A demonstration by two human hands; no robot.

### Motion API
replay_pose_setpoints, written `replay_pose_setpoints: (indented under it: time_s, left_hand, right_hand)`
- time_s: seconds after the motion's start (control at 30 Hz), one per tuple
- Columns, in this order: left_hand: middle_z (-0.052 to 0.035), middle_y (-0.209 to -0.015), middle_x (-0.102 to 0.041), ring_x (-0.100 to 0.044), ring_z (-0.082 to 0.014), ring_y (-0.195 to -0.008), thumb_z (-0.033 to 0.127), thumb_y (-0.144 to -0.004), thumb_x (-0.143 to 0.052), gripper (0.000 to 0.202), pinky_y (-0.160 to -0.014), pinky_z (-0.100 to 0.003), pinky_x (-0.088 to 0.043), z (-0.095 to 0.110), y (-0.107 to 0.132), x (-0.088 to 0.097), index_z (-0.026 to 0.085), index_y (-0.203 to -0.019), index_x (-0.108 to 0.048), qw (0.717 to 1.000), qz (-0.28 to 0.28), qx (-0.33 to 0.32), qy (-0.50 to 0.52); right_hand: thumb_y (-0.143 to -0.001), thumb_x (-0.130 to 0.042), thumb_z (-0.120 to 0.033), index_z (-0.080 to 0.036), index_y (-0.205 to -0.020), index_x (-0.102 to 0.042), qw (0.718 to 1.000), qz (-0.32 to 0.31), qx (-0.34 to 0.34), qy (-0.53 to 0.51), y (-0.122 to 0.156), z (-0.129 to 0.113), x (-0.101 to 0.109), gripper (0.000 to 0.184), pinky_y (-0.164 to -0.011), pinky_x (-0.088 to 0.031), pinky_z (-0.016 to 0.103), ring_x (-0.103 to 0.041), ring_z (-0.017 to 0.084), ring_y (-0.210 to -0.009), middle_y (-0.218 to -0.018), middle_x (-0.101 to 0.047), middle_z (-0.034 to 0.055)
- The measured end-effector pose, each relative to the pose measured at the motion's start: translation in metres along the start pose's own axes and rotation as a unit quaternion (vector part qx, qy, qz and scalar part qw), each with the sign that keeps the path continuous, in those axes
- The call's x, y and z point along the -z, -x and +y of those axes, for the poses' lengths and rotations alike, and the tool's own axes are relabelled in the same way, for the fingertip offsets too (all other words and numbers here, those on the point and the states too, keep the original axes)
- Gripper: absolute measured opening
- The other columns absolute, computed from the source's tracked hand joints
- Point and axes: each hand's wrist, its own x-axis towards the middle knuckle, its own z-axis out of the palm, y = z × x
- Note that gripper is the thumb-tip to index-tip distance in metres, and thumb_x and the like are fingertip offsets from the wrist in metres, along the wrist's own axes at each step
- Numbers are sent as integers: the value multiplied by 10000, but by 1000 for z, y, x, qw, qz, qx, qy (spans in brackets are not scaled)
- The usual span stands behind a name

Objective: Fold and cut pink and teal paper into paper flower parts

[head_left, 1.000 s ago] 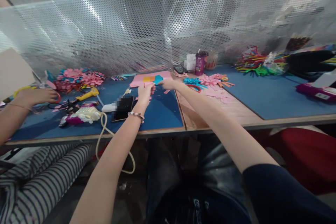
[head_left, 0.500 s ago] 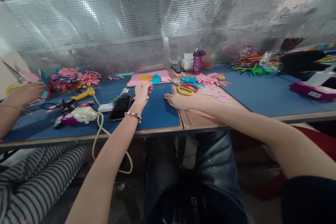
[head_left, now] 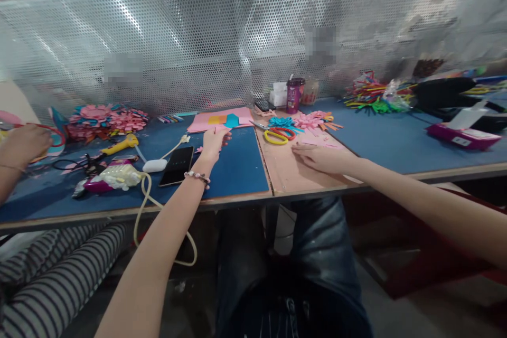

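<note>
My left hand (head_left: pixel 214 145), with a beaded bracelet at the wrist, is over the blue table at the near edge of a stack of pink paper sheets (head_left: pixel 198 122). Its fingers are bent together; whatever they pinch is hidden. Orange and blue paper pieces lie on the stack. My right hand (head_left: pixel 319 158) rests low over the tan board (head_left: pixel 279 169), fingers stretched out beside flat pink paper pieces (head_left: pixel 322 141). Just beyond it lie scissors with yellow and red handles (head_left: pixel 276 137), a blue paper flower (head_left: pixel 282 122) and a pink paper flower (head_left: pixel 311 120).
Left of me are a phone (head_left: pixel 177 165), a white case (head_left: pixel 154 165), a yellow glue gun (head_left: pixel 121 144) and a pile of paper flowers (head_left: pixel 106 119). A co-worker's hand (head_left: pixel 26 145) is at far left. A purple cup (head_left: pixel 294 96) stands near the perforated screen (head_left: pixel 190 47).
My right hand has moved right, from the blue table's edge to over the tan board by the pink pieces. My left hand stays near the paper stack. The view has shifted slightly.
</note>
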Motion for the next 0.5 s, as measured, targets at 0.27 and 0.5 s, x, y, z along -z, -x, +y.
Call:
replay_pose_setpoints:
  time_s: [0.27,0.5]
  left_hand:
    - [-81,-863,-725,-660,-132,-686,298,-744,-675,225,-520,-195,-434,-3,0,0,150,-912,-686,998,-44,-15,-48]
    - [-97,-900,-738,-666,-137,-712,305,-760,-658,203,-545,-198,-448,-2,4,0,147,-885,-680,994,-53,-20,-96]
  right_hand:
    - [-1014,-340,-339,-154,-1498,-448,997,46,67,-20,-21,-44,-3,529,-1211,-282,449,-398,247,-1426,-1521,-453,88]
    - [-1018,-308,-342,-76,-1485,-446,997,-9,75,-14,-16,-30,-20,555,-1214,-265,452,-390,249,-1431,-1521,-436,140]
